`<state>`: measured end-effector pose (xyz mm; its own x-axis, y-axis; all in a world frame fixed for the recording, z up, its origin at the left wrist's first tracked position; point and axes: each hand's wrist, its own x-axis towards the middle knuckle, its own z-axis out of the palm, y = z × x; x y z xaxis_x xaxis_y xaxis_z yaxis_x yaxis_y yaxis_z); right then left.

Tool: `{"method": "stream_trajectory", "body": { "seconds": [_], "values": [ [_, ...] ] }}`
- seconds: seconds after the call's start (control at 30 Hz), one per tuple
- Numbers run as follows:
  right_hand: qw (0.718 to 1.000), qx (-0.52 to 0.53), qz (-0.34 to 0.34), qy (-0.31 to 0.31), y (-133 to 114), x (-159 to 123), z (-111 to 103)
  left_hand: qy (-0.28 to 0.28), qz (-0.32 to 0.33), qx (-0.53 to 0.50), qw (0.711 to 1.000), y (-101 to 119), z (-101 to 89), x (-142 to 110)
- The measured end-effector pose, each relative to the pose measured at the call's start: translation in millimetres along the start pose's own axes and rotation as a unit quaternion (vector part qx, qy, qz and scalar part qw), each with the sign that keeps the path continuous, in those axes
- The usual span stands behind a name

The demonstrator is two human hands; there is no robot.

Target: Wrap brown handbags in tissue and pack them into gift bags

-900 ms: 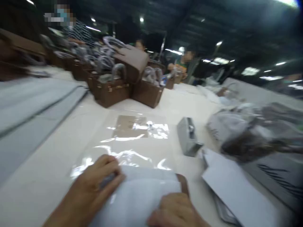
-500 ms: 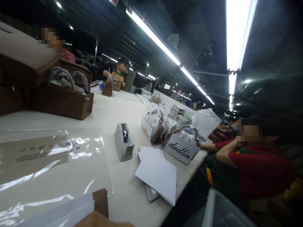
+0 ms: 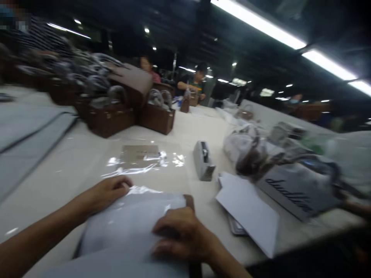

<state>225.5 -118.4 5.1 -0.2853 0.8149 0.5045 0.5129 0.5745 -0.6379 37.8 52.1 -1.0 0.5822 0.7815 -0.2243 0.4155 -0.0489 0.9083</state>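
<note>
White sheet (image 3: 130, 220) over brown piece (image 3: 189, 201), by the worktop's near edge (image 3: 220, 261)! Right hand (image 3: 182, 233) at it, thumb and fingers parted; left hand (image 3: 108, 192) (curled; pinching, can't tell) at its far-left corner.

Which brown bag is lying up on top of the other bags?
The tilted brown bag, its broad, lighter face turned up. Below it, the left front bag and right front bag stand on the table instead.
</note>
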Motion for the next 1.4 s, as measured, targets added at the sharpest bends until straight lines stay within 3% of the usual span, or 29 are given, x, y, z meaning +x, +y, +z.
{"method": "stream_trajectory", "body": {
  "seconds": [0.07,0.13,0.3,0.4,0.47,0.53,0.6,0.7,0.8,0.87,0.97,1.03,1.1,1.17,1.27,1.4],
  "values": [
    [0.997,0.055,0.055,0.001,-4.8,0.7,-6.9,0.005,-0.048,-0.02,0.999,-3.0,-10.2,-14.9],
    [0.995,0.069,0.074,0.008,-8.0,0.2,-20.3,0.039,-0.054,-0.045,0.997,-4.5,-14.4,-20.9],
    [0.996,-0.016,0.085,0.034,-13.5,8.8,-48.6,0.161,-0.023,-0.072,0.984,-0.6,-23.6,-45.6],
    [0.994,-0.054,0.091,0.005,-0.2,20.8,-41.9,0.256,0.029,-0.054,0.965,12.5,-26.5,-74.3],
    [0.993,-0.077,0.092,-0.019,11.3,25.7,-29.4,0.285,0.087,0.015,0.954,23.6,-19.9,-92.8],
    [0.99,-0.107,0.087,-0.028,18.8,26.3,-18.3,0.234,0.166,0.146,0.947,30.8,-6.5,-105.0],
    [0.988,-0.13,0.083,-0.026,23.0,24.4,-15.3,0.123,0.228,0.284,0.923,30.8,8.0,-108.5],
    [0.986,-0.129,0.105,-0.004,36.3,23.0,-29.4,0.01,0.228,0.382,0.896,22.0,20.1,-102.6],
    [0.979,-0.132,0.145,0.052,72.3,28.9,-49.3,0.01,0.218,0.388,0.895,14.4,20.7,-97.5],
    [0.983,-0.117,0.139,0.019,103.8,36.4,-51.6,0.021,0.235,0.387,0.891,12.8,21.2,-98.7],
    [0.986,-0.078,0.089,-0.115,141.8,48.1,-32.2,0.081,0.266,0.362,0.89,12.9,24.4,-103.6],
    [0.979,-0.08,0.06,-0.178,154.6,53.5,-11.2,0.141,0.268,0.324,0.896,12.9,21.8,-103.8],
    [0.973,-0.09,0.045,-0.209,159.3,56.5,8.0,0.185,0.227,0.267,0.918,11.7,10.5,-97.0],
    [0.969,-0.103,0.038,-0.22,160.7,58.4,21.3,0.205,0.143,0.195,0.949,8.3,-7.8,-81.2],
    [0.97,-0.106,0.042,-0.214,164.8,63.3,29.9,0.186,0.054,0.121,0.974,-4.0,-33.1,-45.2],
    [0.977,-0.086,0.076,-0.181,177.9,78.4,25.1,0.109,0.139,0.209,0.962,-28.1,-37.8,3.6]
  ]
}}
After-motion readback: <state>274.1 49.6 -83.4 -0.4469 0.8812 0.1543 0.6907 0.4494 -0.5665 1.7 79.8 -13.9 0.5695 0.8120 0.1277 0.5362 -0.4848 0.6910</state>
